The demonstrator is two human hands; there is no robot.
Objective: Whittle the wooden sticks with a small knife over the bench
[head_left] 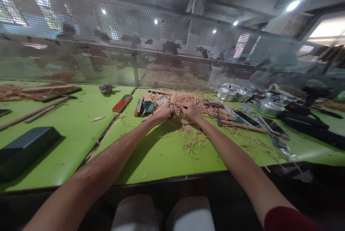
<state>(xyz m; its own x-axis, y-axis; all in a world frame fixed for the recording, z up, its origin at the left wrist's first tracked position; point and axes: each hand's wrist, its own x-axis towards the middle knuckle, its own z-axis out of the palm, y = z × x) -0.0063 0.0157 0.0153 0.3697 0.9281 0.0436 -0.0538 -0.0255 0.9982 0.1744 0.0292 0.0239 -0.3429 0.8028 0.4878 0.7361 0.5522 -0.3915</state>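
Both my arms reach out over a green table. My left hand is closed around a thin wooden stick that points up and away. My right hand is closed beside it, pinching something slim against the stick; I cannot make out what it is. A heap of pale wood shavings lies under and around both hands.
A perforated metal screen stands at the table's far edge, with people behind it. A dark box lies at left with sticks and boards beyond. Metal pots, a phone and dark tools lie at right.
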